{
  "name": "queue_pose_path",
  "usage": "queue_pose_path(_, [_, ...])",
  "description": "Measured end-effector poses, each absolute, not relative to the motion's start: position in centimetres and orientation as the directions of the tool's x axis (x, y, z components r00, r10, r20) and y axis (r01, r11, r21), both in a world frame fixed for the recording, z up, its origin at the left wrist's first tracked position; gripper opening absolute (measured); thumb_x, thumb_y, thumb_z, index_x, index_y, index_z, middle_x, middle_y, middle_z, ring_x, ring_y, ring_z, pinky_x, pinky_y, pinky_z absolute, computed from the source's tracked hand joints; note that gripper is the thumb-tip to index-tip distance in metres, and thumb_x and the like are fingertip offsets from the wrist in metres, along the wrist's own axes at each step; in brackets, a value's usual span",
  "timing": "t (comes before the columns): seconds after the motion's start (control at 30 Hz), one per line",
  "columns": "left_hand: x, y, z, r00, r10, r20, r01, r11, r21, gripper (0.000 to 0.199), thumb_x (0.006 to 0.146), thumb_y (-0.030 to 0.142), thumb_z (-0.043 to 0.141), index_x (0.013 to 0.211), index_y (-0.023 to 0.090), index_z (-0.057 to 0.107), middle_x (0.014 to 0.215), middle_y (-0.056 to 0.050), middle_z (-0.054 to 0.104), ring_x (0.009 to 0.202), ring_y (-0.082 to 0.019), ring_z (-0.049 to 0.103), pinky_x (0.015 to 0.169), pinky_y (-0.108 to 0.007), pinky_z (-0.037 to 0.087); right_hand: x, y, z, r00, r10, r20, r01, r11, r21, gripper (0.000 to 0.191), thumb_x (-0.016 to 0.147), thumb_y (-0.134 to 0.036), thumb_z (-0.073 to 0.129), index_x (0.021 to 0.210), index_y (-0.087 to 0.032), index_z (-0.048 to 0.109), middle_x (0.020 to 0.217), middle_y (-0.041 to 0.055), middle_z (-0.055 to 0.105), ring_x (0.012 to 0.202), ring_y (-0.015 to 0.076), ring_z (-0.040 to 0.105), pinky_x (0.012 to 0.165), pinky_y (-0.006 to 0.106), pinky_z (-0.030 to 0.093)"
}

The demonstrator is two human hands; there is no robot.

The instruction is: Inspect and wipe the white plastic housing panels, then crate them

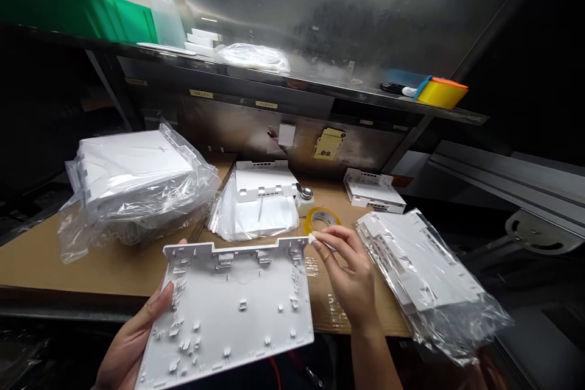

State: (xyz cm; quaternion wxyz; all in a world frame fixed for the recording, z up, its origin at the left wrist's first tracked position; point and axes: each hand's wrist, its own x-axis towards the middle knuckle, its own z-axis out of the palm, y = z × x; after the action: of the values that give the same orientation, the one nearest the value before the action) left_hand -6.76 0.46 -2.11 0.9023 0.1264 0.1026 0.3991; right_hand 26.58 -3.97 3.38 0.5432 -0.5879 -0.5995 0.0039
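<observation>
A white plastic housing panel (256,292) is tilted toward the camera, its inner side with small clips and posts facing up. My left hand (141,329) grips its left edge, thumb on the inner face. At the panel's top right corner, my right hand (350,268) pinches a small white piece (312,238) between thumb and fingertips. Just behind that hand lies a roll of yellow tape (322,218). Part of the left hand's fingers is hidden under the panel.
Bagged white panels (137,164) are stacked at left, more (425,262) at right. Behind are a white housing (265,181) on plastic bags (256,219) and another housing (375,189). A metal shelf (311,88) above holds a bottle (167,15) and a green bin (109,15).
</observation>
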Motion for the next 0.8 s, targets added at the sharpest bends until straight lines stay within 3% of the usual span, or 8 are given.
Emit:
queue_pose_path(0.17, [-3.8,-0.1,-0.2,0.498,0.865,-0.064,-0.745,0.464,0.478,0.074,0.105,0.016,0.041,0.156,0.053,0.003,0.153,0.000,0.055,0.138,-0.028,0.051,0.123,-0.052,0.030,26.8,-3.6,3.7,0.296,0.697,0.653,0.790,0.206,-0.578,0.013,0.097,-0.027,0.068,0.106,-0.026,0.078,0.108,0.0048,0.068,0.099,0.0199,0.069,0.084,0.035,0.058])
queue_pose_path(0.27, [-0.4,-1.0,2.1,0.449,0.872,-0.197,-0.648,0.469,0.600,0.085,0.098,0.008,0.058,0.157,0.054,0.018,0.149,-0.003,0.061,0.133,-0.028,0.058,0.122,-0.048,0.035,24.0,-3.1,5.7,0.216,0.664,0.716,0.756,0.351,-0.553,0.017,0.097,-0.022,0.068,0.111,-0.027,0.077,0.110,0.0060,0.067,0.103,0.0208,0.068,0.091,0.037,0.058])
queue_pose_path(0.37, [3.1,-2.0,4.5,0.423,0.866,-0.265,-0.655,0.495,0.572,0.079,0.095,0.019,0.069,0.155,0.055,0.031,0.152,0.002,0.059,0.139,-0.026,0.054,0.123,-0.043,0.036,20.4,-2.6,7.7,0.136,0.636,0.760,0.695,0.485,-0.531,0.021,0.096,-0.017,0.068,0.113,-0.027,0.076,0.112,0.0067,0.066,0.104,0.0210,0.067,0.092,0.037,0.058])
queue_pose_path(0.47, [5.1,-2.4,5.9,0.393,0.880,-0.266,-0.669,0.472,0.574,0.074,0.093,0.025,0.073,0.153,0.050,0.040,0.156,0.004,0.056,0.144,-0.025,0.049,0.124,-0.037,0.035,18.6,-2.1,8.6,0.109,0.614,0.782,0.688,0.521,-0.505,0.024,0.096,-0.016,0.067,0.116,-0.028,0.075,0.112,0.0065,0.065,0.103,0.0212,0.066,0.091,0.039,0.057])
queue_pose_path(0.67, [5.9,-2.0,6.1,0.414,0.887,-0.205,-0.663,0.448,0.600,0.072,0.095,0.023,0.070,0.156,0.044,0.038,0.160,0.001,0.050,0.146,-0.028,0.047,0.126,-0.042,0.032,19.2,-1.7,8.6,0.143,0.569,0.810,0.734,0.488,-0.472,0.022,0.095,-0.012,0.069,0.112,-0.024,0.076,0.107,0.0061,0.064,0.100,0.0194,0.064,0.089,0.037,0.054])
queue_pose_path(0.8, [5.6,-1.6,6.0,0.412,0.887,-0.207,-0.658,0.447,0.606,0.075,0.094,0.025,0.072,0.156,0.047,0.036,0.157,0.000,0.054,0.141,-0.028,0.053,0.124,-0.041,0.036,20.1,-0.8,8.1,0.118,0.569,0.814,0.742,0.495,-0.453,0.020,0.096,-0.016,0.068,0.112,-0.024,0.076,0.107,0.0063,0.065,0.100,0.0196,0.065,0.090,0.038,0.055])
